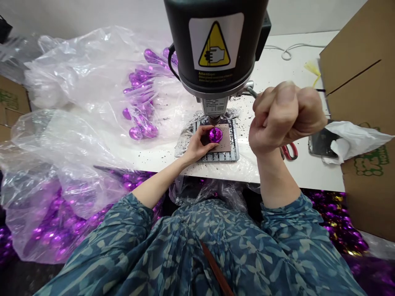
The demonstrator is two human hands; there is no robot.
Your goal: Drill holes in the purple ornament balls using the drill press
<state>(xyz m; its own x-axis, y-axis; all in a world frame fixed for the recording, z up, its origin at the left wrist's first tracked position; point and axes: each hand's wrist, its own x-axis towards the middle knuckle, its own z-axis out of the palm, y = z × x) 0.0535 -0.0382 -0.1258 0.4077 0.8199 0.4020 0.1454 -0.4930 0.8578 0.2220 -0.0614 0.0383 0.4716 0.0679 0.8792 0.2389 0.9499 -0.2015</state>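
A black drill press with a yellow hand-warning label stands in front of me. My left hand pinches a shiny purple faceted ornament between thumb and fingers. The ornament rests on a brown board over the slotted metal base, directly under the chuck. Whether the bit touches the ornament, I cannot tell. Raised on the right side, my right hand is closed round the end of the press's feed lever; its grip is hidden by the fingers. Dark shavings lie around the base.
Purple ornaments lie in clear plastic at the table's left. More fill a large bag below the edge. To the right are red-handled scissors, a phone, white tissue and a tall cardboard box. A cable lies behind.
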